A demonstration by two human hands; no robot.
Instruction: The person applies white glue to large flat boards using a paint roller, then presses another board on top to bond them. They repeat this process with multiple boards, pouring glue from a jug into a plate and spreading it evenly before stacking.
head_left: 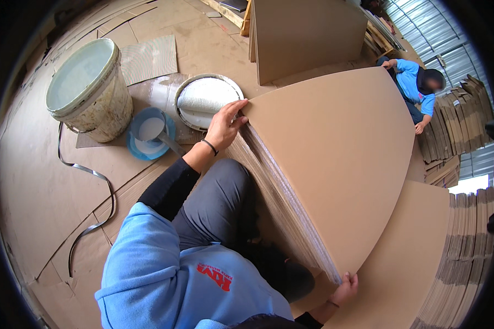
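A thick stack of large brown cardboard sheets (pixel 335 164) stands tilted on its edge against my knee in grey trousers. My left hand (pixel 224 125) grips the stack's far upper corner, fingers curled over the edge, a black band on the wrist. At the near lower corner of the same stack, my right hand (pixel 346 288) holds the sheets, thumb on top. The layered edges of the sheets fan out between both hands.
On the cardboard-covered floor to the left stand a white bucket (pixel 88 90), a blue dish with white paste (pixel 148 134) and a round metal tray with a roller (pixel 206 101). A black strap (pixel 101 186) lies loose. Another person in blue (pixel 414 85) crouches at the back right beside cardboard piles (pixel 461 118).
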